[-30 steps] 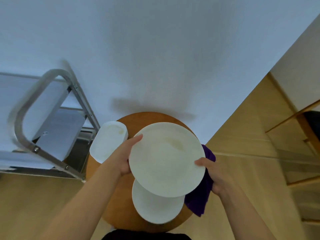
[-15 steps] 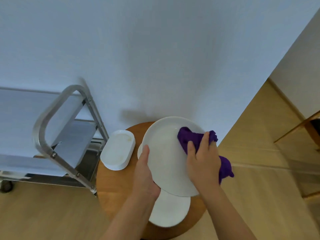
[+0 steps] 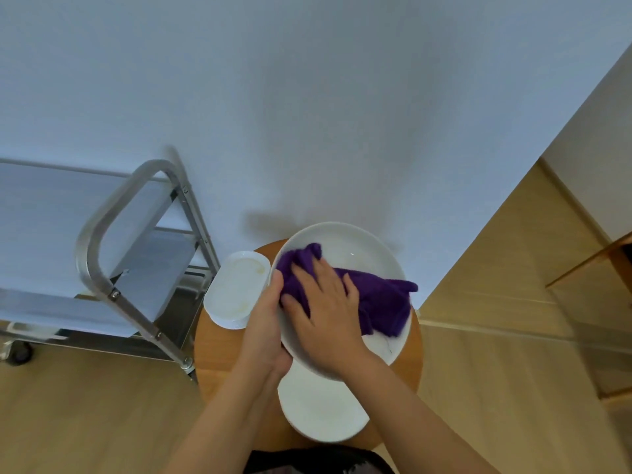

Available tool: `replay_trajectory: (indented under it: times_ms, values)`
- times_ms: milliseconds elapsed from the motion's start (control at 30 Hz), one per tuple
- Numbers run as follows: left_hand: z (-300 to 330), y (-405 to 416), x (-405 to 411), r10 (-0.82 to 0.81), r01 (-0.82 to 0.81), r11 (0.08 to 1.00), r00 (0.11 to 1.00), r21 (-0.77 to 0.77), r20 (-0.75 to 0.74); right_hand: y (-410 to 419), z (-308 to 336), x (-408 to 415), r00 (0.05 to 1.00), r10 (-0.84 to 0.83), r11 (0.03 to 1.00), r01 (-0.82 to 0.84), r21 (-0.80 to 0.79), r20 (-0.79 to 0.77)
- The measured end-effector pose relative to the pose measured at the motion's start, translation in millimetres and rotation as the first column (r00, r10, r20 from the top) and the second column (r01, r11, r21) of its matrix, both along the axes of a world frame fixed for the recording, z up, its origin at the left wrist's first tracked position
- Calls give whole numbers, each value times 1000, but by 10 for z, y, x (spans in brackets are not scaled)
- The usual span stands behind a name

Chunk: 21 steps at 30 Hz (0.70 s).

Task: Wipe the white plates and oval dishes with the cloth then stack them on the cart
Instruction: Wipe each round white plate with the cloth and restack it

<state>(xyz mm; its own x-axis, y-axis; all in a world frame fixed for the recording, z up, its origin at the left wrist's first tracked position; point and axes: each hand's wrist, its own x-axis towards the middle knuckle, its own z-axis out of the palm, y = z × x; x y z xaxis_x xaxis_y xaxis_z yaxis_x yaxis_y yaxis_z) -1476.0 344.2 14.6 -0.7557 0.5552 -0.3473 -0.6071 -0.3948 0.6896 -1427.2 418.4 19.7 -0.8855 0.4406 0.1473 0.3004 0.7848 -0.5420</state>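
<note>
While the left hand [image 3: 265, 331] grips the plate [image 3: 359, 248] by its left rim and tilts it toward the person, presumably to steady it and expose its face, the right hand [image 3: 328, 309] presses the cloth [image 3: 383, 299] flat on it with spread fingers. Below, a second plate [image 3: 319, 412] sits at the stool's [image 3: 219, 350] near edge and an oval dish [image 3: 236, 289] at its left edge. Against the wall [image 3: 307, 97], on a wood floor [image 3: 85, 405], the cart [image 3: 102, 234] waits just left of the stool.
</note>
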Motion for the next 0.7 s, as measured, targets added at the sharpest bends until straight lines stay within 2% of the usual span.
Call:
replay_trajectory:
  times_ms: [67,133,200,367,433,533,600,700]
  values:
    - [5,-16,-86,51,-48,998,994,-31,98,-11,-59,122,990,144,989,-143,-38,13]
    - [3,-66,-183,7,-1,999,981,-34,191,3,-160,288,969,243,964,-237,-125,40]
    - [-4,-105,-255,-66,71,997,973,-14,221,48,-255,443,962,269,953,-258,-157,53]
    - [-57,-156,-244,-225,212,973,958,89,179,299,-332,687,935,343,937,-347,32,85]
    - [-48,-183,-273,-250,244,968,958,62,138,471,-337,777,925,354,922,-370,113,138]
    - [-45,-186,-313,-255,259,964,965,-57,63,612,-332,859,930,324,882,-363,302,170]
    - [-47,-174,-335,-263,267,957,963,-117,51,610,-365,852,958,271,869,-287,403,98]
    - [-44,-177,-417,-268,283,940,958,-191,103,571,-351,744,960,211,919,-131,371,-184]
